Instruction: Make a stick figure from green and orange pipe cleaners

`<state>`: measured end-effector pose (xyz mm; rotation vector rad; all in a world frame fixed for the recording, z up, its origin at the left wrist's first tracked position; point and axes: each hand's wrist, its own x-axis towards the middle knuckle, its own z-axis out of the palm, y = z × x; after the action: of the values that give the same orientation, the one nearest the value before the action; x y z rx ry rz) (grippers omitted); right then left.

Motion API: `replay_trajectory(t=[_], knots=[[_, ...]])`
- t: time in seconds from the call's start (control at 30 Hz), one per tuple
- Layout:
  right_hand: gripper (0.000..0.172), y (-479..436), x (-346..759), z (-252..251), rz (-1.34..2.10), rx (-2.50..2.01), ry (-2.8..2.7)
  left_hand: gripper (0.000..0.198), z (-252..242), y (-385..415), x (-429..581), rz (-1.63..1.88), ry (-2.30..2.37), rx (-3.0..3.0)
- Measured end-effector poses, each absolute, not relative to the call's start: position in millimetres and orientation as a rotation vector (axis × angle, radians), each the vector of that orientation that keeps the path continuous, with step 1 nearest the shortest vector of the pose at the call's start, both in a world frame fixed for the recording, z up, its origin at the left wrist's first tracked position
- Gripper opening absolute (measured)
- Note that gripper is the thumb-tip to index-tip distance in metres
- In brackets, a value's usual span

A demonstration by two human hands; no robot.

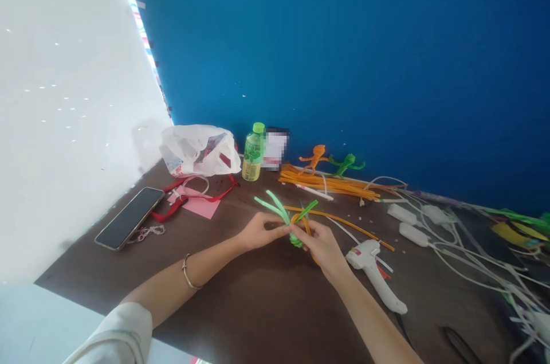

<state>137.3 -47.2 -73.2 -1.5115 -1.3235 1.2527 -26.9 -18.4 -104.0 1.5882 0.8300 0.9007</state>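
- Pinching a green fuzzy-stem piece [296, 239] between left hand [266, 231] and right hand [320, 243], with fingertips nearly meeting above the middle of the surface [258, 318].
- Lying right at both sets of fingertips, covered more by the right; pointing pale-green stems [279, 209] toward the far edge, leaning left, and crossing them with a brighter stem [307, 211] slanting right and a curved orange strand [295, 217].
- Crowding the right wrist with a white glue gun [369, 261], nozzle-end toward the hand.
- Resting near the left edge: a phone [130, 218].
- Running behind the right hand: a long orange stem [365, 231]; farther toward the right edge, a corded white adapter [413, 234].
- Lying beyond the left hand: pink paper [201, 206] under a red strap [165, 216].
- Lining the far edge: orange stem bundle [330, 183], orange figure [317, 160], green figure [346, 164], upright bottle [252, 160]; at the far left corner, a plastic bag [189, 146].
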Motion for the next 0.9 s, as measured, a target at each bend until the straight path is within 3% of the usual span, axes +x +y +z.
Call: replay_trajectory(t=[0.27, 0.5, 0.67, 0.9], knots=[[0.036, -47.9, 149.2, -65.1, 1.157, -1.514, -1.504, 0.032, -107.9, -19.5, -23.1, 0.856, 0.768, 1.269], [0.021, -43.8, 154.8, -55.3, 0.942, -1.444, -1.831, 0.030, -103.3, -19.4, -26.6, 0.750, 0.703, 1.166], [0.023, -43.0, 150.0, -63.8, 0.825, -1.448, -1.928, 0.027, -106.5, -17.8, -28.1, 0.667, 0.601, 1.078], [0.024, -52.7, 142.2, -73.1, 0.206, -1.603, -2.265, 0.027, -109.5, -18.7, -27.7, 0.747, 0.574, 1.091]])
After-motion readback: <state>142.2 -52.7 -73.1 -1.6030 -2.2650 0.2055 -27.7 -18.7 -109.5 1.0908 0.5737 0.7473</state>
